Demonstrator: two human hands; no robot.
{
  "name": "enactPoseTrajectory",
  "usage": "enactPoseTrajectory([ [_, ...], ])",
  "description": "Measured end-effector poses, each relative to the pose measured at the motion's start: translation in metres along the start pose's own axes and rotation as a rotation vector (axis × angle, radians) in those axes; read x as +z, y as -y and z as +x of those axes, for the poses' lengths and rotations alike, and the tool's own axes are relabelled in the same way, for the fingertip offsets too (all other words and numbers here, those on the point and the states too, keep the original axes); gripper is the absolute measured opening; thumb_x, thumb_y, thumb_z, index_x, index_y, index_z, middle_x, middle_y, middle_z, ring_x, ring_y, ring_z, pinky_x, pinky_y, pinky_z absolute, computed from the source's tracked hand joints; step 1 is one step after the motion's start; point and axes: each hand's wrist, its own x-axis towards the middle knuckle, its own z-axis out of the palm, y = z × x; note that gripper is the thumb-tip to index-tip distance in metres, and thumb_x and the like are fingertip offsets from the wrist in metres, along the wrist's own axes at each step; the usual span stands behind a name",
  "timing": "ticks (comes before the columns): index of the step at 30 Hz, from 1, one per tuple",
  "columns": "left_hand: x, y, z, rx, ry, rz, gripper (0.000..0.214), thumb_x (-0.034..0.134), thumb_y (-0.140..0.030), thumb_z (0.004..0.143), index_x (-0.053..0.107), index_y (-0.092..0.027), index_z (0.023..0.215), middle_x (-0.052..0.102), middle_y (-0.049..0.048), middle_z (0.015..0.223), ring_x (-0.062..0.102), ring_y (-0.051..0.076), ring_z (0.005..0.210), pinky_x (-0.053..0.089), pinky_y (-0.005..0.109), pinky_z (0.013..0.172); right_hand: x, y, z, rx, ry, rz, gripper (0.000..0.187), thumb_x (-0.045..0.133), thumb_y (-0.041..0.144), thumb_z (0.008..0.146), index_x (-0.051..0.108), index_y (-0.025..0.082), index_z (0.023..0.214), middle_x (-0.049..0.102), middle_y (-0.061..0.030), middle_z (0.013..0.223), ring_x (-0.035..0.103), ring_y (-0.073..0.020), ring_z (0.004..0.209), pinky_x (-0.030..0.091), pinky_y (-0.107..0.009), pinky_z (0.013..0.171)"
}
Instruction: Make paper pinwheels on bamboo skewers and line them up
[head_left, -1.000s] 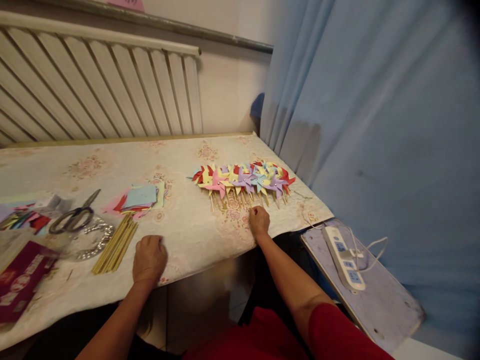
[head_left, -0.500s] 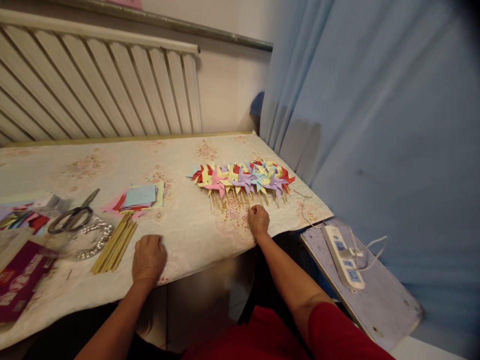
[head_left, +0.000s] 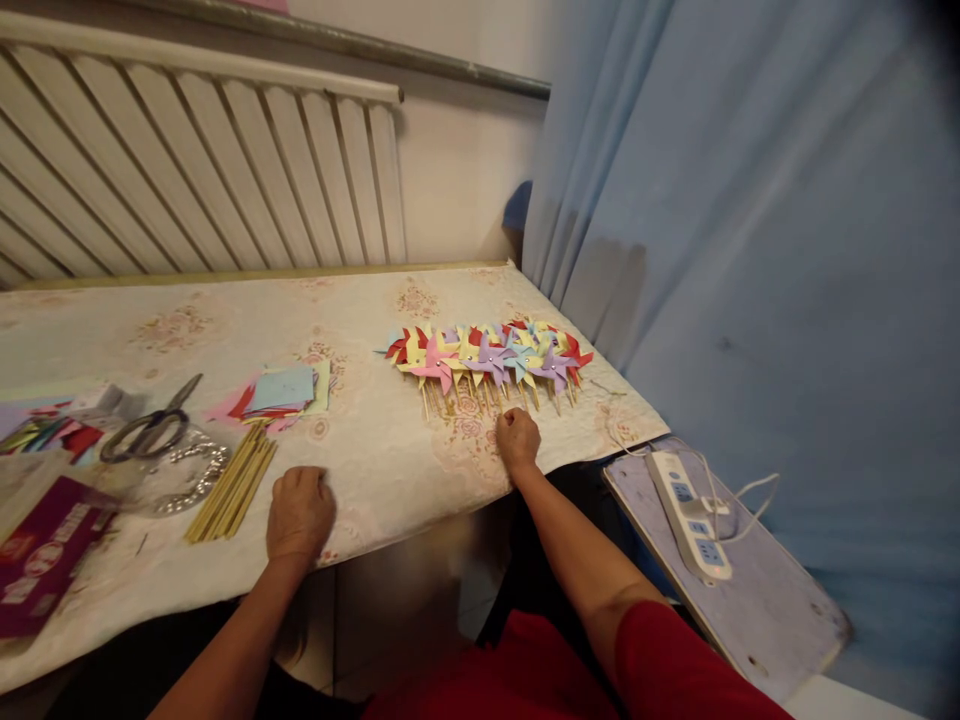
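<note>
My left hand (head_left: pixel 300 512) rests on the table as a loose fist, right of a bundle of thin wooden sticks (head_left: pixel 232 485) and apart from it. My right hand (head_left: pixel 517 440) lies curled near the table's front edge. I see nothing held in either fist. Just beyond the right hand, several paper pinwheels (head_left: pixel 491 360) on sticks lie in a row, in pink, purple, yellow, blue and red. A stack of coloured paper squares (head_left: pixel 283 390) sits past the sticks. Scissors (head_left: pixel 154 430) and a clear bag of small silvery pieces (head_left: pixel 191 475) are farther left.
A floral cloth (head_left: pixel 367 330) covers the table. A purple box (head_left: pixel 49 555) and coloured paper strips (head_left: pixel 56 435) occupy its left end. A radiator (head_left: pixel 210 170) stands behind. On the right are a blue curtain (head_left: pixel 787 250) and a power strip (head_left: pixel 688 520) on a small board.
The whole view has shifted very slightly. Both hands and the things on the table stay where they were.
</note>
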Motion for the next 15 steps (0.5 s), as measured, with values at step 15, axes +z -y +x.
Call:
enactPoseTrajectory([
  [15,0.0031,0.0019,-0.0005,0.012,-0.023,0.016,0.027,0.043,-0.02,0.088,0.065,-0.013,0.101,0.06,0.0152,0.099,0.052,0.03,0.096,0.044,0.044,0.091,-0.0004,0.0005,0.0008,0.017,-0.007,0.04,0.016,0.055,0.024,0.086,0.063,0.02,0.073,0.064,-0.0019,0.075,0.05,-0.0166,0.068,0.027,-0.028,0.063],
])
